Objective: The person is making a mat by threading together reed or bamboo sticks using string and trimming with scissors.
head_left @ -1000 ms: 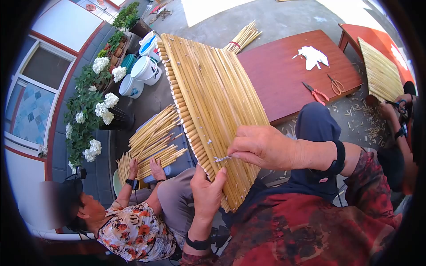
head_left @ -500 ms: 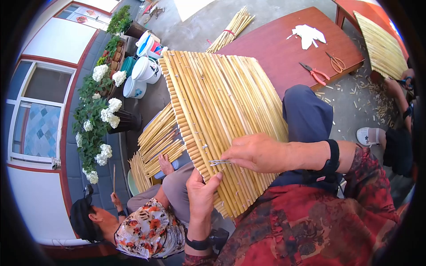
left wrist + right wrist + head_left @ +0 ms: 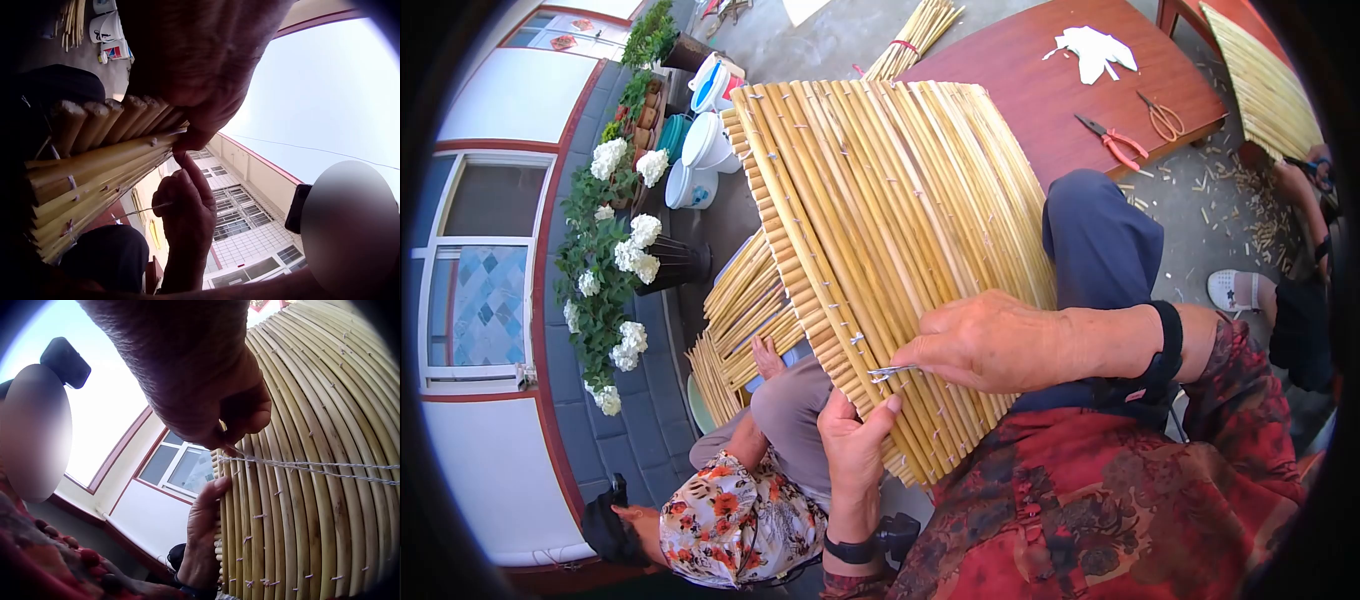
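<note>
A large mat of pale yellow stalks (image 3: 880,220) stitched side by side lies across my lap. My left hand (image 3: 870,420) grips its near edge, thumb on top and fingers underneath. My right hand (image 3: 905,360) rests on the mat and pinches a thin metal needle (image 3: 888,371) at that edge, just above the left thumb. In the left wrist view the stalk ends (image 3: 94,125) sit under my fingers, and the right hand (image 3: 184,206) holds the needle (image 3: 140,211). The right wrist view shows pale twine (image 3: 300,465) running from my right hand's pinch across the mat (image 3: 300,506).
A person in a floral shirt (image 3: 735,520) sits at lower left, a hand on loose stalks (image 3: 745,310). White buckets (image 3: 700,150) and flowers (image 3: 620,260) stand to the left. A red-brown table (image 3: 1030,90) holds scissors (image 3: 1112,143) and white cloth (image 3: 1095,50). Another mat (image 3: 1265,80) is at right.
The mat has swung flatter and closer, filling more of the head view. My right hand has stayed at the near edge with the needle. The left hand keeps its grip.
</note>
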The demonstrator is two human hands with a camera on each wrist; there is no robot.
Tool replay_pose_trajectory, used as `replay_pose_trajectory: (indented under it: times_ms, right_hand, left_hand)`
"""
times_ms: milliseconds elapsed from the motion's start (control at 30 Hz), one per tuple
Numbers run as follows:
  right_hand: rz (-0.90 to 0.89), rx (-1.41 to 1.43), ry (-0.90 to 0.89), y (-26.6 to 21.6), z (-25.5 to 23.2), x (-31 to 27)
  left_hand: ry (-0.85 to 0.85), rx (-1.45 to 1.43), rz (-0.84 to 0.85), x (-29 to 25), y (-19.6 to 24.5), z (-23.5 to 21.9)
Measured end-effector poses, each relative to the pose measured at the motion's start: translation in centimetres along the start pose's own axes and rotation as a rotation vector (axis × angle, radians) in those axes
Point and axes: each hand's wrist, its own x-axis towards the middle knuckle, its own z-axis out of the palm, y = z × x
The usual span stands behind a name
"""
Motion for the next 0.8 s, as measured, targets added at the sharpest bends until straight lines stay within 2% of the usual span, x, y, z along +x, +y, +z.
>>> replay_pose_trajectory:
  times_ms: [233, 467, 800]
  right_hand:
    - [0.015, 0.001, -0.073, -0.7, -0.2, 0.1]
    - [-0.009, 0.026, -0.045, -0.7, 0.0, -0.2]
    - [0.013, 0.012, -0.123, -1.0, -0.4, 0.0]
  left_hand:
    - [0.002, -0.010, 0.007, -0.4, -0.1, -0.3]
    - [0.012, -0.008, 0.017, -0.6, -0.7, -0.5]
    - [0.021, -0.028, 0.039, -0.7, -0.8, -0.1]
